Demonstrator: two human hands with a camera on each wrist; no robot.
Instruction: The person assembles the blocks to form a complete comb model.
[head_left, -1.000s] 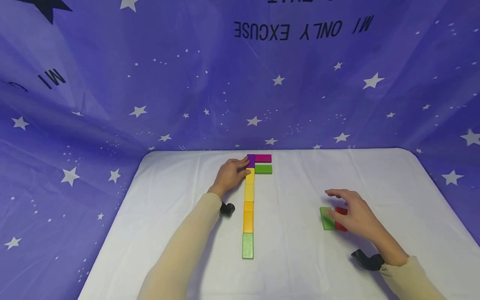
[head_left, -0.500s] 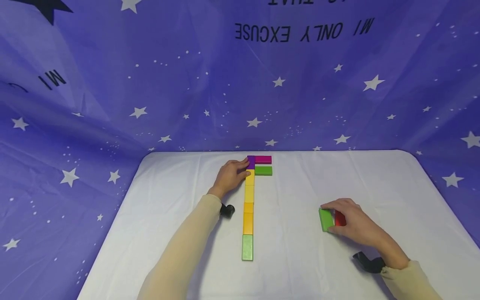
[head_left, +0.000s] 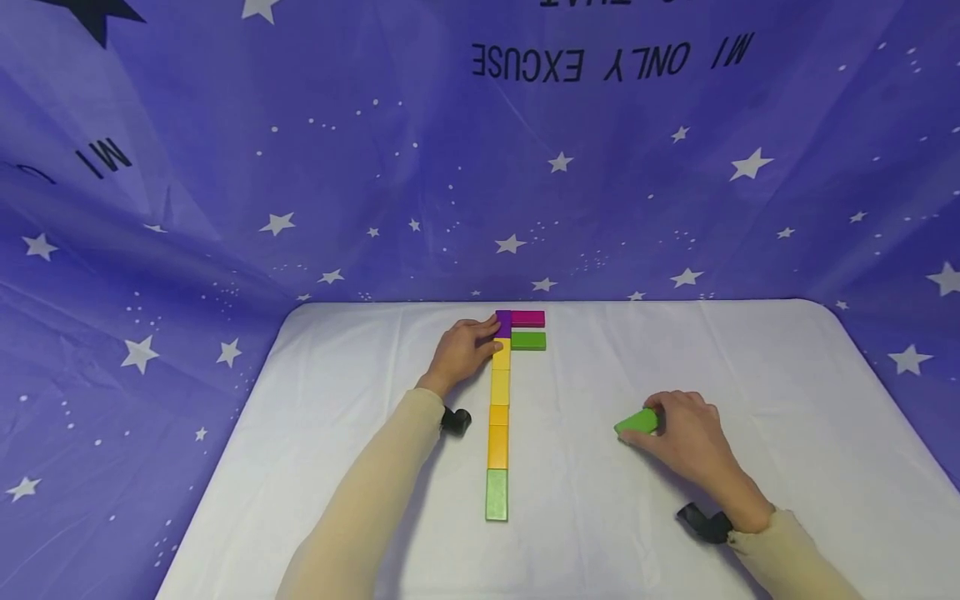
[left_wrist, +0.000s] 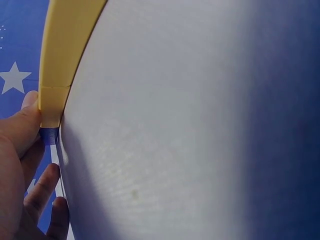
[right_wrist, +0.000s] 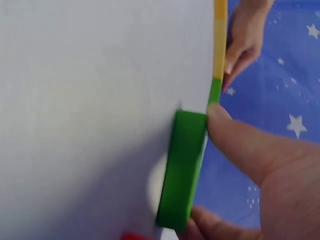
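Observation:
My right hand [head_left: 686, 435] pinches a green block [head_left: 637, 423] between thumb and fingers. In the right wrist view, that green block [right_wrist: 183, 170] stands tilted between thumb and fingertips. A corner of a red block [right_wrist: 134, 236] shows at the bottom there; in the head view it is hidden. My left hand [head_left: 459, 357] touches the far end of a block row, with fingertips on the purple block [head_left: 503, 323] and thumb by the yellow block [head_left: 502, 355]. In the left wrist view, the thumb lies along the yellow block's side [left_wrist: 52, 107].
Toward me the row continues with another yellow block [head_left: 500, 387], orange blocks [head_left: 498, 446] and a pale green block [head_left: 497, 495]. A magenta block [head_left: 528, 318] and a green block [head_left: 528, 341] project rightward from its far end. A starry purple cloth [head_left: 420, 183] hangs behind the white table [head_left: 360, 517].
My right hand first closes its thumb and fingers on the green block, then shifts it left and turns it, away from the red one. The left hand stays in place.

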